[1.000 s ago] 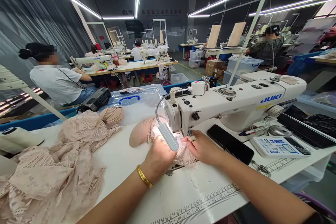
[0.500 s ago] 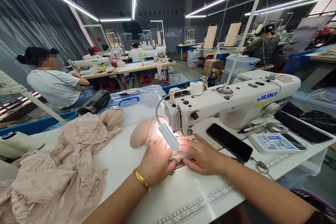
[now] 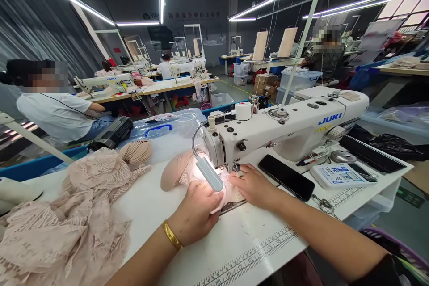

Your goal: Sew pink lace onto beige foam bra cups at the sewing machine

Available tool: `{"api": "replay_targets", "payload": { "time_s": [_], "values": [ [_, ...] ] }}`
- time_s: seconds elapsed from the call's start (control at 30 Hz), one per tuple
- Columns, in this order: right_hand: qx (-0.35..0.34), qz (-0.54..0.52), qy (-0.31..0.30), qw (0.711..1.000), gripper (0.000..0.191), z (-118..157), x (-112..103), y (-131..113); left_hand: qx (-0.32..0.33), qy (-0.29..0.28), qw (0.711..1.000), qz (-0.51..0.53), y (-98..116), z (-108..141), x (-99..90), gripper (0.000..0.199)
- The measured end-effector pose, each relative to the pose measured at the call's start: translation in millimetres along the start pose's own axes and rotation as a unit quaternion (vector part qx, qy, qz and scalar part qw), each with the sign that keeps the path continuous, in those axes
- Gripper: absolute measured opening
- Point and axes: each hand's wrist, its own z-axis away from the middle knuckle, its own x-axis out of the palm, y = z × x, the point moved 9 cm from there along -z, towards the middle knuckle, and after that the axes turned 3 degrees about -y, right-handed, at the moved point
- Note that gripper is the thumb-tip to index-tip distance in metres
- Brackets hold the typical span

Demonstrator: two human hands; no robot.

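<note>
A beige bra (image 3: 176,172) with moulded cups and lace lies at the needle end of the white JUKI sewing machine (image 3: 288,127). My left hand (image 3: 196,212), with a gold bangle at its wrist, is closed on the near edge of the bra. Close beside the presser foot, my right hand (image 3: 256,187) has its fingers curled together; what they pinch is hidden. A grey clip-on lamp (image 3: 209,173) on a bendy neck shines on the cloth and covers part of it.
Beige lace garments (image 3: 70,214) are heaped on the left of the table. Right of my hands lie a black phone (image 3: 286,177), a white-and-blue box (image 3: 340,176) and small scissors (image 3: 323,204). A clear lidded bin (image 3: 164,129) stands behind. Co-workers sit at other machines.
My right hand has drawn its fingers off the cloth and curled them by the presser foot. My left hand keeps hold of the bra. The view has turned slightly right.
</note>
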Motion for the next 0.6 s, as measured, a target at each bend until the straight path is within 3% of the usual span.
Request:
{"api": "replay_targets", "payload": {
  "time_s": [0.13,0.27,0.37,0.47,0.6],
  "values": [
    [-0.030,-0.029,-0.030,0.999,0.034,-3,-3,-15,-0.002,0.032,0.999,-0.017,-3,-3,-2.9,0.027],
    [0.047,-0.029,-0.069,0.996,0.047,-6,6,-3,-0.031,0.071,0.995,-0.057,-10,-4,-6.2,0.029],
    [0.058,-0.041,-0.059,0.996,0.055,-5,7,5,0.008,0.093,0.994,-0.053,-6,-3,-1.3,0.035],
    [0.027,-0.066,-0.020,0.997,0.050,-1,0,3,0.051,0.138,0.989,-0.033,-3,2,1.9,0.040],
    [-0.019,-0.083,-0.010,0.996,0.038,2,-5,-7,0.056,0.169,0.984,-0.028,-5,4,3.7,0.039]
  ]
}}
